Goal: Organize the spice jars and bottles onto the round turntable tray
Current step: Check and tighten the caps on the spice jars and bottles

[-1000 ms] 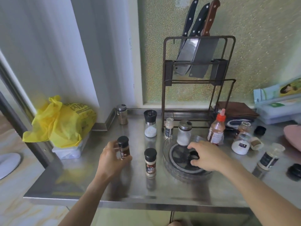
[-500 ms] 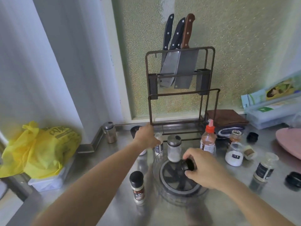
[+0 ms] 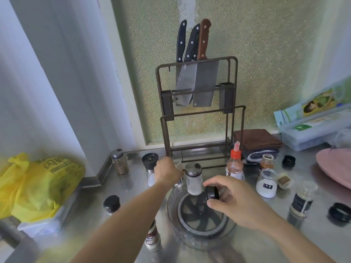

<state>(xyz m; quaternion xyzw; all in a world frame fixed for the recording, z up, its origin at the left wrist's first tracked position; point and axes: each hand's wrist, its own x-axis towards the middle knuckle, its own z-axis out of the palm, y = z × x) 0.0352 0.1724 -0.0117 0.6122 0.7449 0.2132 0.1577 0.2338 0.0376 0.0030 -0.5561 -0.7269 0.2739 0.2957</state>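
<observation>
Nearest, by the counter's front edge, a dark-labelled jar (image 3: pixel 152 237) stands half hidden under the left forearm; its label is too blurred to read. Just right of it sits the tray (image 3: pixel 171 209), clear-walled with a dark spoked centre. The right hand (image 3: pixel 234 203) hangs over the tray, thumb and fingers pinching a black cap (image 3: pixel 211 193), apparently the top of a jar being set down, though the body is hidden. At the tray's far rim stands a steel-capped shaker (image 3: pixel 193 179). The left hand (image 3: pixel 167 172) reaches past the tray's far left, curled round a small bottle (image 3: pixel 178 174) mostly hidden behind it, beside a salt grinder (image 3: pixel 150 171); I cannot tell if the grip has closed. The step in hand looks like loading the tray two-handed; next, the right should release upright and the left lift clear of the knife rack (image 3: pixel 197 114). Towards the right edge stand a red-capped bottle (image 3: pixel 235 164), a white-filled jar (image 3: pixel 266 184) whose label is illegible, and an open jar (image 3: pixel 302 198). At the left edge, a yellow bag (image 3: pixel 38 185) carries unreadable print.
</observation>
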